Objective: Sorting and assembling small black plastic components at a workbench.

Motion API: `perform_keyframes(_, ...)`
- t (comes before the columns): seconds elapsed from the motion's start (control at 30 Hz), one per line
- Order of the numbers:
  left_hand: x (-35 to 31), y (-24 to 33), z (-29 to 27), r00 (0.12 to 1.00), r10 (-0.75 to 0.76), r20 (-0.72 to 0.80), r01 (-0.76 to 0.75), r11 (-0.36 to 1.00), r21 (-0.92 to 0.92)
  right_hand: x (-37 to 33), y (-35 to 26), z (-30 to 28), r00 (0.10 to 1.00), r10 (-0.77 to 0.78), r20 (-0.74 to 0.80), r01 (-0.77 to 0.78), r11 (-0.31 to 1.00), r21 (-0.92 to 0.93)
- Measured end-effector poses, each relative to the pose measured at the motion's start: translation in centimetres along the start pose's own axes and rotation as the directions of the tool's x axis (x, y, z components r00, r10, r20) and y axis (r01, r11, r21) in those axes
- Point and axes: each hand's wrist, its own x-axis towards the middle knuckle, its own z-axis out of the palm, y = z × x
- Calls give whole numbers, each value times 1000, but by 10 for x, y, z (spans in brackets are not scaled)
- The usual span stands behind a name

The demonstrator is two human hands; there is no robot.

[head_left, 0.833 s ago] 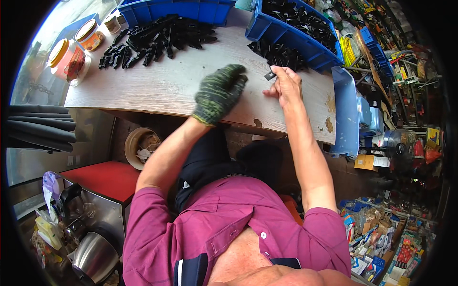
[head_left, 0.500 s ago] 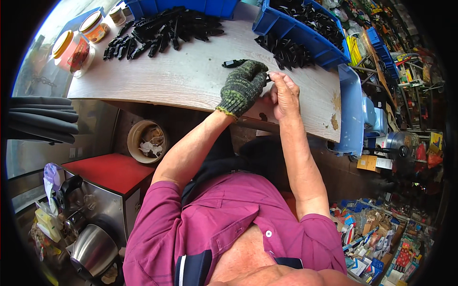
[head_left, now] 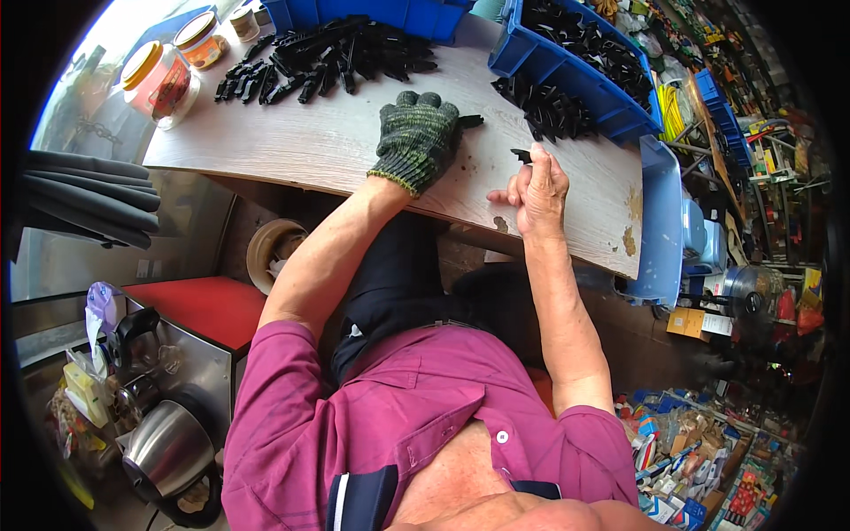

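Note:
My left hand (head_left: 416,140), in a dark green-and-black knitted glove, is over the table with its fingers curled. A black plastic part (head_left: 472,121) sticks out past its thumb side; the glove hides the rest. To the right, my bare right hand (head_left: 542,193) pinches a small black plastic piece (head_left: 521,156) between thumb and forefinger, its other fingers bent. The hands are apart. Beyond the left hand lies a spread-out pile of long black parts (head_left: 341,55). A pile of smaller black pieces (head_left: 551,108) lies beyond the right hand.
The pale wood-grain table (head_left: 292,146) has worn patches at its right end. A blue crate (head_left: 575,87) of black pieces stands far right, another blue crate (head_left: 372,16) at the back. Lidded jars (head_left: 159,84) stand at the left. Below are a bin (head_left: 261,257) and a red-topped cabinet (head_left: 199,310).
My hands have moved apart, the left one to the left and the right one slightly right and down. A black part now shows at the glove's right side. The whole view has shifted a little.

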Motion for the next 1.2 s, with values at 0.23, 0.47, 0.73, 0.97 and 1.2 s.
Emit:
perform_keyframes(0.23, -26, 20, -1, 990, 143, 8, -105, 757, -645, 0, 1, 1, 995, -84, -55, 86, 996, 34)
perform_keyframes(0.47, -28, 40, -3, 980, 87, 180, 91, 608, -789, -10, 0, 6, 989, -62, -136, 67, 997, 35)
perform_keyframes(0.73, -35, 68, 14, 984, -131, 119, 167, 460, -872, -9, 13, 7, 958, -205, -202, 185, 976, -112)
perform_keyframes(0.97, -36, 85, 23, 988, -124, 90, 139, 480, -866, -4, 19, -7, 971, -177, -163, 182, 983, 17)
perform_keyframes(1.2, -11, 12, 0, 972, 12, -234, -103, 918, -382, 2, -14, -26, 956, 47, -290, -30, 998, 62)
